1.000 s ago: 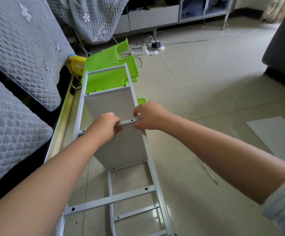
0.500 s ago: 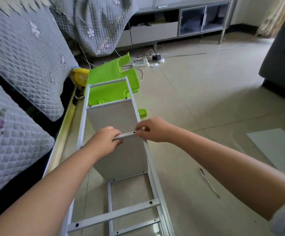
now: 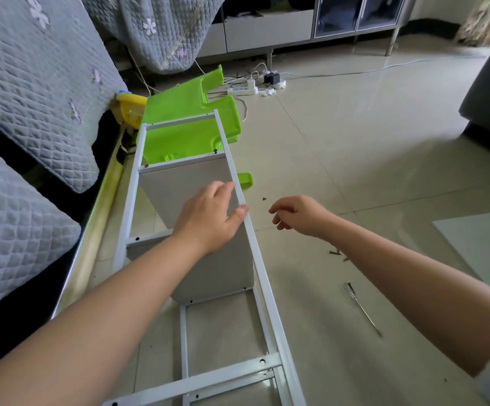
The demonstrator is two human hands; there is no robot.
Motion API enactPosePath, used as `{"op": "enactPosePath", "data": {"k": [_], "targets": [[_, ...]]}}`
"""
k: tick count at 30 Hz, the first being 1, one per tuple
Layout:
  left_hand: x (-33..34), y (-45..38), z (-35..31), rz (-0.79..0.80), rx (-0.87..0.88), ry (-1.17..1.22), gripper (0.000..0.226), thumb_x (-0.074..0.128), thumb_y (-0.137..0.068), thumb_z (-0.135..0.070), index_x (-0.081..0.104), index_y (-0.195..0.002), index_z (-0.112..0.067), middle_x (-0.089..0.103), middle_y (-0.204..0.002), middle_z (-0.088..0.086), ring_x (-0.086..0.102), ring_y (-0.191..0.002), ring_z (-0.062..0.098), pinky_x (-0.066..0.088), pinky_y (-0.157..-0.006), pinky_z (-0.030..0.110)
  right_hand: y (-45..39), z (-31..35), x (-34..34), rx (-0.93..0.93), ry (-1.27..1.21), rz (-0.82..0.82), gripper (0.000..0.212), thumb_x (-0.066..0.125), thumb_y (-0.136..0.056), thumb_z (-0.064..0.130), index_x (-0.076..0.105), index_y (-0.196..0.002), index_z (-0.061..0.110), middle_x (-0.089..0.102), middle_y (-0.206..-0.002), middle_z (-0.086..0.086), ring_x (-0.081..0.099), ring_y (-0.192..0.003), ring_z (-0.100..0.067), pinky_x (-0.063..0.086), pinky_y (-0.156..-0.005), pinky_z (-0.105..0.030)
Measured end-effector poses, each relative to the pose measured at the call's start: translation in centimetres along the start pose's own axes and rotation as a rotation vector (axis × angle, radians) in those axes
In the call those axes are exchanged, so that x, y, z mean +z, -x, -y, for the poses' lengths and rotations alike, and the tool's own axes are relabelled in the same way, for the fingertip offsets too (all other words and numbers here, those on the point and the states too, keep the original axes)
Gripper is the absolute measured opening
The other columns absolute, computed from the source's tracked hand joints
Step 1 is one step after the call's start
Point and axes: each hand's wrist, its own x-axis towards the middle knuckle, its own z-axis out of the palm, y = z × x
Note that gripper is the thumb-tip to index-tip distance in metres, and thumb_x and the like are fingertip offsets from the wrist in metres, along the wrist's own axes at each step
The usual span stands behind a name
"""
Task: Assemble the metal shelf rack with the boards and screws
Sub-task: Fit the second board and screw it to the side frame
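So the white metal shelf rack frame (image 3: 255, 259) is lying flat on the tiled floor (image 3: 355, 159), its long axis running from the bottom centre of the frame up toward the green plastic piece (image 3: 188, 124) at upper centre. A grey board (image 3: 185, 194) sits in it mid-frame. The left hand (image 3: 211, 218) rests on the board with fingers mostly straight, thumb touching the right-hand rail. The right hand (image 3: 299, 215) hovers just right of that rail, fingers loosely curled; I can't tell if it's holding anything tiny.

The loose dark screws (image 3: 336, 253) lie on the floor right of the rail, just below the right hand, and the slim metal screwdriver (image 3: 361, 309) is further down, lower right. So the right hand is clearly nearer both. I'd guess screws come next. A spare white board (image 3: 478, 247) lies at the right edge.
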Motion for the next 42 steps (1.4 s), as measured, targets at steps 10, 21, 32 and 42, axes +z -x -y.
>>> {"op": "enactPosePath", "data": {"k": [10,21,32,42], "targets": [[1.1,-5.7,-3.9,0.355,0.096,-0.319,0.044,0.051,-0.089,-0.020,0.049,-0.132,-0.014,0.033,-0.146,0.004,0.017,-0.142,0.017,-0.005,-0.115,0.045,1.4,-15.2,-1.3,0.464,0.374,0.106,0.030,0.038,-0.091,0.005,0.061,-0.109,-0.002,0.063,-0.095,-0.011,0.060,-0.077,-0.022,0.045,-0.061,-0.021],[2.6,-6.8,-5.1,0.265,-0.099,-0.466,0.036,0.043,-0.091,-0.021,0.054,-0.123,-0.010,0.045,-0.131,0.010,0.033,-0.130,0.026,0.007,-0.114,0.048,3.0,-21.9,1.7,0.436,0.519,0.036,0.033,0.044,-0.093,0.016,0.053,-0.122,0.005,0.048,-0.126,-0.014,0.049,-0.115,-0.027,0.041,-0.088,-0.029],[2.9,-6.7,-5.1,0.240,-0.075,-0.480,0.031,0.044,-0.091,-0.020,0.055,-0.118,-0.010,0.048,-0.126,0.011,0.037,-0.126,0.028,0.020,-0.110,0.045,3.3,-21.4,3.7,0.625,0.459,0.002,0.017,0.050,-0.083,0.012,0.039,-0.070,0.011,0.055,-0.100,-0.014,0.049,-0.084,-0.025,0.026,-0.050,-0.024],[3.2,-6.9,-4.9,0.215,-0.034,-0.510,0.029,0.044,-0.089,-0.016,0.059,-0.114,-0.011,0.051,-0.121,0.011,0.037,-0.125,0.026,-0.002,-0.115,0.045,5.1,-21.3,4.2,0.656,0.608,0.154,0.030,0.049,-0.087,0.020,0.044,-0.114,0.008,0.055,-0.117,-0.011,0.056,-0.105,-0.027,0.045,-0.076,-0.029]]}}
